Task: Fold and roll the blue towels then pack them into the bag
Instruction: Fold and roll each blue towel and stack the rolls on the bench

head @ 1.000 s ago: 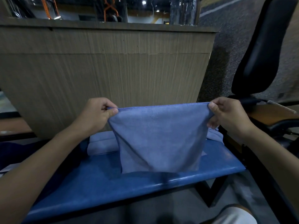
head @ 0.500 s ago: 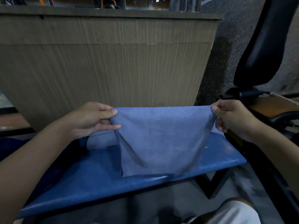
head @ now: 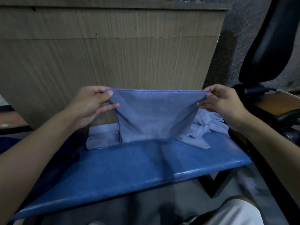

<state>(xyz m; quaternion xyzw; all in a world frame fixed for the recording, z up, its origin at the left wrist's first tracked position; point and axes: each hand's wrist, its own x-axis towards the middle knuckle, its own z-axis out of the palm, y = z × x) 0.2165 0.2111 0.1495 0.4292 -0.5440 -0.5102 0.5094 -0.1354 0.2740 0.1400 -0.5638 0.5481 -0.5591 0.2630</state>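
Note:
A blue towel (head: pixel 154 114) hangs stretched between my hands above the blue padded bench (head: pixel 138 169). My left hand (head: pixel 92 103) pinches its top left corner and my right hand (head: pixel 222 101) pinches its top right corner. The towel's lower edge hovers just over the bench, near its far side. Two rolled blue towels (head: pixel 102 138) lie on the bench behind and left of the held one. A crumpled pile of blue towels (head: pixel 204 127) sits at the far right of the bench. No bag is clearly visible.
A wood-grain counter wall (head: pixel 113 54) rises right behind the bench. A black office chair (head: pixel 272 46) and a brown desk edge (head: pixel 279 103) stand at the right. My knee in light shorts (head: pixel 235 213) shows at the bottom.
Both hands carried the stretched towel away from me toward the counter, so its lower edge now hangs farther back over the bench. The crumpled pile at the right has come into view.

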